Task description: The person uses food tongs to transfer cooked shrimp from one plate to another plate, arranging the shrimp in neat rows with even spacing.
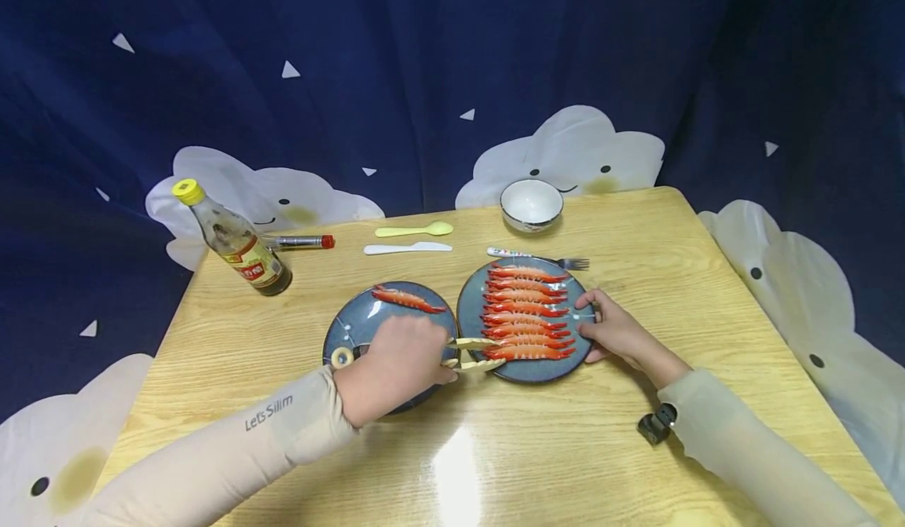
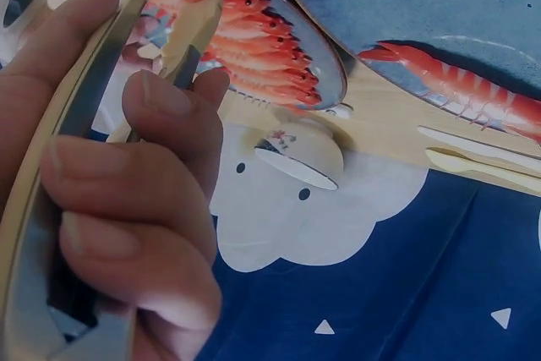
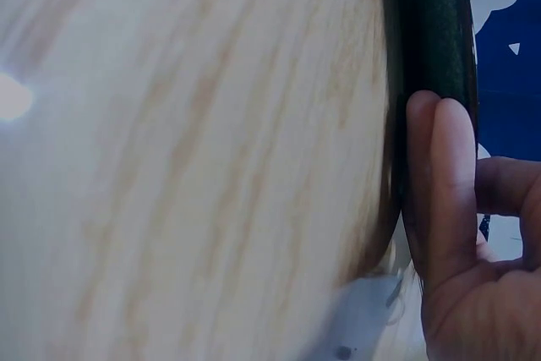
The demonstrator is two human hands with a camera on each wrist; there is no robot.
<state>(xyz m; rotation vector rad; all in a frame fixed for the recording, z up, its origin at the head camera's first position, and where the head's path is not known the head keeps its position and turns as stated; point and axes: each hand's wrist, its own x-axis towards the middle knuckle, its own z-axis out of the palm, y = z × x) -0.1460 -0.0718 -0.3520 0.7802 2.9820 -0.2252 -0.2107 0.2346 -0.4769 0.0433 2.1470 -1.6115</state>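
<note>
My left hand point(image 1: 413, 354) grips a pair of tongs point(image 1: 472, 343) over the left blue plate point(image 1: 351, 315). The tongs' pale tips reach across to the near end of a row of red-orange shrimp point(image 1: 526, 307) on the right blue plate point(image 1: 540, 371), spread either side of the nearest one's left end. In the left wrist view, fingers curl round the tongs point(image 2: 199, 27). A single shrimp point(image 1: 406, 299) lies on the far part of the left plate. My right hand point(image 1: 615, 331) holds the right plate's rim, thumb above and fingers against the dark underside point(image 3: 439, 31).
Behind the plates lie a yellow spoon point(image 1: 413, 230), a white knife point(image 1: 408, 249) and a fork point(image 1: 537, 259). A white bowl point(image 1: 532, 205) stands at the back edge. A yellow-capped sauce bottle point(image 1: 243, 248) stands at left, beside a red-ended brush-like tool point(image 1: 304, 241).
</note>
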